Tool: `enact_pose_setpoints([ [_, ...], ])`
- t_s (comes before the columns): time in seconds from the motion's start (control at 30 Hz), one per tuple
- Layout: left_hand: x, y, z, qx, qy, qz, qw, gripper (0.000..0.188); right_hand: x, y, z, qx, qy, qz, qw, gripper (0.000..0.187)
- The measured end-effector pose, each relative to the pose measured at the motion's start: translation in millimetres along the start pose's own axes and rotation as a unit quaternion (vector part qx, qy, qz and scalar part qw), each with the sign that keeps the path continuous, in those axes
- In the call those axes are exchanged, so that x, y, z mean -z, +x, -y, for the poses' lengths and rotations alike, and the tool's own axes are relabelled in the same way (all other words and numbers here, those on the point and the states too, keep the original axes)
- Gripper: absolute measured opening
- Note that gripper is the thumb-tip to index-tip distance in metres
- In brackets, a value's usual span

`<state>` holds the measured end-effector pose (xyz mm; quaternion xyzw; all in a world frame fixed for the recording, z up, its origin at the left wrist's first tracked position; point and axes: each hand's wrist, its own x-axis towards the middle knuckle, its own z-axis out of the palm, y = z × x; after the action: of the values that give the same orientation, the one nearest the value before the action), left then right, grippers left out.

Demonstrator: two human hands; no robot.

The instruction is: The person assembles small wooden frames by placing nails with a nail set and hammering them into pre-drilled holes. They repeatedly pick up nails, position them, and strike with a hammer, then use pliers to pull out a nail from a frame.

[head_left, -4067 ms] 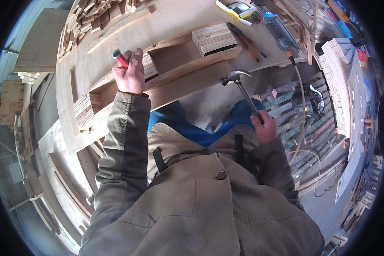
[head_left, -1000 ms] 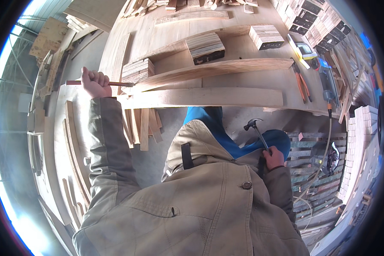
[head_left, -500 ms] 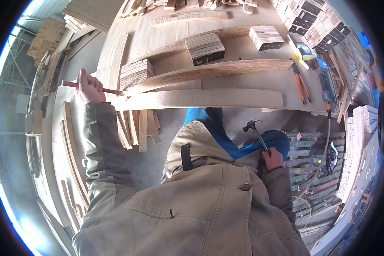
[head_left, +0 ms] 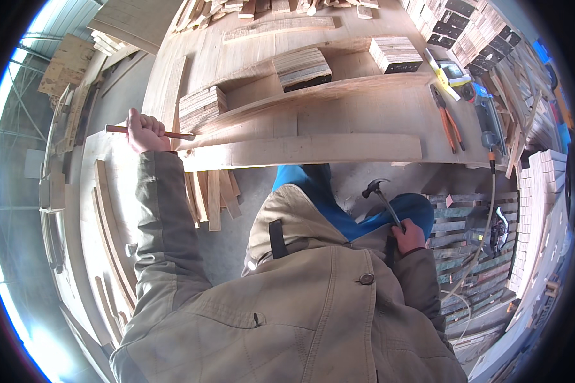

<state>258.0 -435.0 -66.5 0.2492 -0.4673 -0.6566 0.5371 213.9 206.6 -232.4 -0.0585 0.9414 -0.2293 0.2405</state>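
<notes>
The person's left hand (head_left: 148, 132) was clenched around a red-handled chisel (head_left: 176, 135), held nearly level over the left end of the table (head_left: 338, 121), its blade pointing right. The blade's tip lay close to the near corner of the left laminated wood block (head_left: 201, 108) and to the left end of a curved wooden rail (head_left: 338, 89); whether it touched either could not be told. The right hand (head_left: 410, 236) had its grip wrapped around the handle of a claw hammer (head_left: 386, 203), which was held above the right thigh with the head up and well apart from the chisel. Between the curved rail and a second one behind it stood the left block, a middle block (head_left: 303, 69) and a right block (head_left: 396, 55). A loose curved board (head_left: 300, 150) lay along the table's near edge. Orange-handled pincers (head_left: 448, 121) rested past the rail's right end, just beside a power tool (head_left: 487, 118) with a pale hose (head_left: 489, 210) running down from it.
</notes>
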Motion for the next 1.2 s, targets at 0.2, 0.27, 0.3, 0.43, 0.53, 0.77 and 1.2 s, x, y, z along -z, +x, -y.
enact_pose_setpoints([
  [0.2, -8.3, 2.3, -1.5, 0.015, 0.024, 0.013, 1.000, 0.044, 3.0, 0.6, 2.0, -0.016, -0.002, 0.011, 1.000, 0.036],
  [0.27, -12.5, 4.9, -11.3, 0.017, 0.024, 0.023, 0.999, 0.044, 3.9, 0.5, 2.2, -0.020, 0.005, 0.015, 1.000, 0.036],
  [0.3, -15.7, 6.7, -15.5, 0.009, 0.010, 0.037, 0.999, 0.044, 3.9, 0.9, 1.9, -0.023, 0.006, 0.018, 1.000, 0.036],
  [0.43, -37.4, 20.9, -26.2, -0.054, -0.026, 0.069, 0.996, 0.045, 2.8, 5.6, -0.7, -0.017, -0.001, 0.019, 1.000, 0.036],
  [0.53, -58.3, 33.0, -20.3, -0.096, -0.043, 0.090, 0.990, 0.046, 2.0, 7.4, -1.8, -0.026, -0.008, 0.028, 0.999, 0.037],
  [0.77, -81.7, 52.0, 16.8, -0.067, -0.013, 0.113, 0.991, 0.042, 6.3, 1.5, 1.5, -0.034, -0.007, 0.026, 0.999, 0.035],
  [1.2, -73.8, 71.3, 29.7, 0.048, 0.080, 0.197, 0.976, 0.039, 2.9, 6.9, -2.7, -0.033, -0.004, 0.035, 0.999, 0.037],
])
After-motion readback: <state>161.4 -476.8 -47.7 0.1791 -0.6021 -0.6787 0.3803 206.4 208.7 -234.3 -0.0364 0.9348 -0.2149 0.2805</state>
